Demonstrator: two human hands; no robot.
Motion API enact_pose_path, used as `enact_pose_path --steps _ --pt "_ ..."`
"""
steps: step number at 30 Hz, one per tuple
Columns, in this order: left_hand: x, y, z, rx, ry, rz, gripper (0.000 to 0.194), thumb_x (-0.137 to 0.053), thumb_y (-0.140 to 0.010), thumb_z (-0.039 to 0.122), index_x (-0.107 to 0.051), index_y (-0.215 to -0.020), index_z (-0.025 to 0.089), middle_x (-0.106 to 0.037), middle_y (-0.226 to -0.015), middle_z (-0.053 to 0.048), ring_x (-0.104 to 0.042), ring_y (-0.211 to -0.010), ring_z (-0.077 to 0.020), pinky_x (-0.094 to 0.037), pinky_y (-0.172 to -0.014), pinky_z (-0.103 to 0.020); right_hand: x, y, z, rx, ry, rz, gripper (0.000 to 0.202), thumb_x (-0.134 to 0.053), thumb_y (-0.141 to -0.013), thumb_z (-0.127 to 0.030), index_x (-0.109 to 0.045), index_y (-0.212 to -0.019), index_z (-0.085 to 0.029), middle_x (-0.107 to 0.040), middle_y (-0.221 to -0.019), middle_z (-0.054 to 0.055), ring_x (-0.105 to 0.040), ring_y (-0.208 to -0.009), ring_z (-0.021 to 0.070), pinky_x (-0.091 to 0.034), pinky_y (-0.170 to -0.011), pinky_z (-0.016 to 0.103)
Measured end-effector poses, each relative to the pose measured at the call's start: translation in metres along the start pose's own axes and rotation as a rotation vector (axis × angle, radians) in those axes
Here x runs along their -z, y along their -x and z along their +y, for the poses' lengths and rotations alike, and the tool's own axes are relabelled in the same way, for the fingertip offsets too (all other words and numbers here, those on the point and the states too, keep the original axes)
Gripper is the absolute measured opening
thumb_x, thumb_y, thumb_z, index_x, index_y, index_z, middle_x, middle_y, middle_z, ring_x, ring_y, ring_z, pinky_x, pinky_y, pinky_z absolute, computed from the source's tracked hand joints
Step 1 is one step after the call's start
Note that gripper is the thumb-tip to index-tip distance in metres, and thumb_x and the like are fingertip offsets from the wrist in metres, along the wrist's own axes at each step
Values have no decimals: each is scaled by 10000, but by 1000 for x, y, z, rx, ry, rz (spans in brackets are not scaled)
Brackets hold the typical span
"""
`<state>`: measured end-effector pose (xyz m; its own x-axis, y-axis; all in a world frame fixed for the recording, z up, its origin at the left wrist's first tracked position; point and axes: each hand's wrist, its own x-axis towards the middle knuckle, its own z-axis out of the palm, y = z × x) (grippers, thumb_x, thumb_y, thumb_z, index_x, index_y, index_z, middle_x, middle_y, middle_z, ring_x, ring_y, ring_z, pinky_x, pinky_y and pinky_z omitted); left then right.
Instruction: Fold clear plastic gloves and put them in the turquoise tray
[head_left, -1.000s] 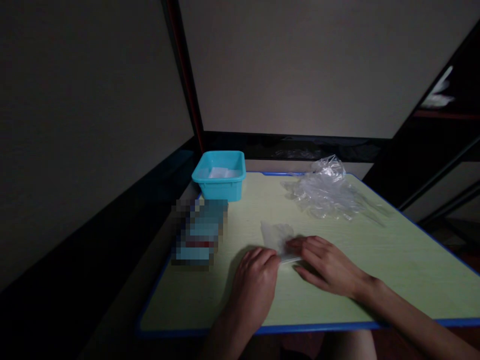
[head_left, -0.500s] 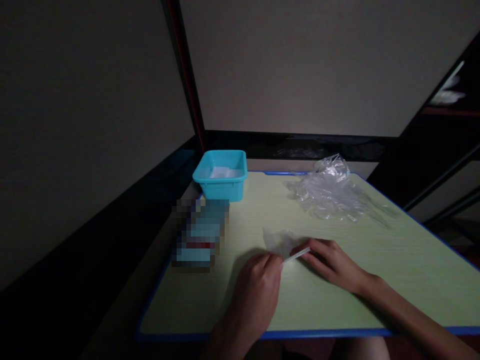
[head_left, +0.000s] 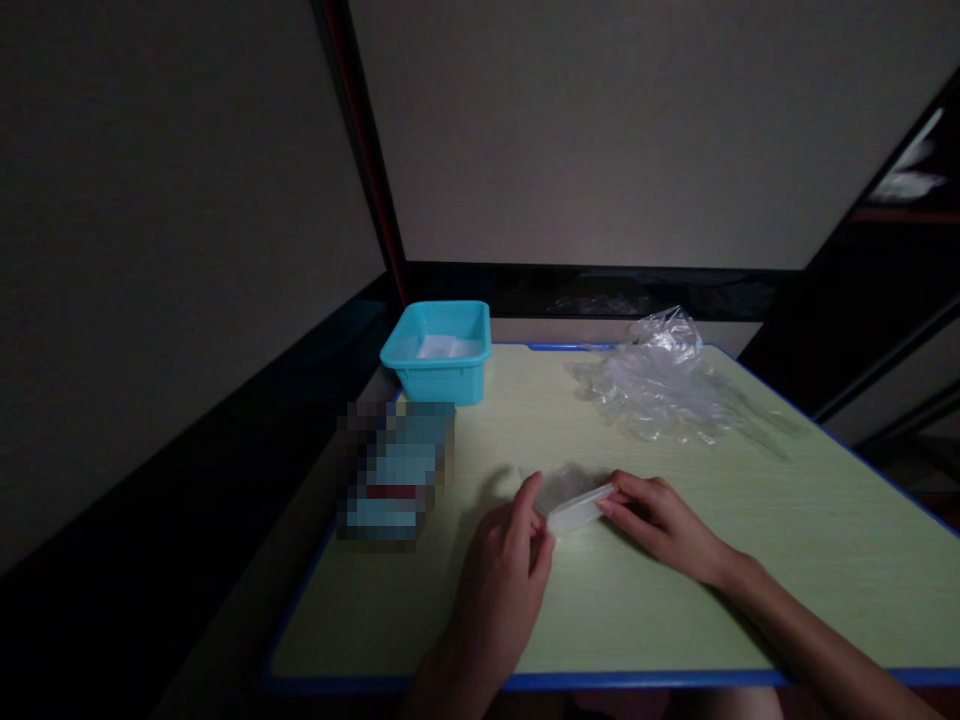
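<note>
you're pinching that white packet (head_left: 579, 513) between both hands — left hand (head_left: 504, 570) on its left end, right hand (head_left: 664, 525) on the right — cloudy, see-through film (head_left: 561, 486) behind.

Film (head_left: 576, 508) | translucent whitish, thin | pinched at both ends, near edge aslant | table (head_left: 675, 630), near half

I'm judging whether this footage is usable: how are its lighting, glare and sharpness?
Head view: dim overall, darkest at lower left; head view: small glints on the crumpled clear plastic; head view: soft shadow on the table beside the left hand; head view: coarse pixel blocks over an item at left; head view: fine detail in the whitish film looks soft.
</note>
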<state>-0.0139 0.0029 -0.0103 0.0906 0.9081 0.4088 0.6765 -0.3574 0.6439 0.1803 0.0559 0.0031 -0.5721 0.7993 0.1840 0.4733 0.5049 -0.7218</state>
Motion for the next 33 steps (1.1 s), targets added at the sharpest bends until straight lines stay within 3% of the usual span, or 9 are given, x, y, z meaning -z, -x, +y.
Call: enact_pose_path --steps 9,13,17,33 --pt "-9 -2 -5 202 189 -9 679 -500 -733 39 -215 -1336 171 -603 -699 25 -568 -633 -127 -475 -634 -259 -4 -7 0 -72 -191 11 239 -423 -859 -333 -417 -679 -176 -373 -539 -55 -324 -489 79 -235 -446 204" --pt "-10 -4 0 247 156 17 738 -490 -737 42 -118 -1366 149 -595 -686 19 -557 -631 -139 -456 -597 -258 -12 -13 -1 -151 -343 82 160 -453 -833 -320 -442 -867 -164 -408 -544 -61 -329 -475 75 -236 -436 195" --pt "-11 -7 4 272 125 4 777 -490 -748 57 -40 -1376 136 -589 -686 14 -544 -619 -146 -440 -576 -263 -20 -17 -1 -182 -383 212 288 -474 -797 -266 -366 -1047 -170 -388 -507 -90 -329 -444 79 -248 -422 187" --pt "-12 -5 2 275 221 19 725 -487 -759 70 -100 -1366 155 -563 -672 21 -538 -659 -152 -434 -639 -284 -23 -16 -4 -184 -307 269 260 -464 -788 -199 -386 -1035 -178 -429 -509 -81 -375 -451 84 -298 -435 192"
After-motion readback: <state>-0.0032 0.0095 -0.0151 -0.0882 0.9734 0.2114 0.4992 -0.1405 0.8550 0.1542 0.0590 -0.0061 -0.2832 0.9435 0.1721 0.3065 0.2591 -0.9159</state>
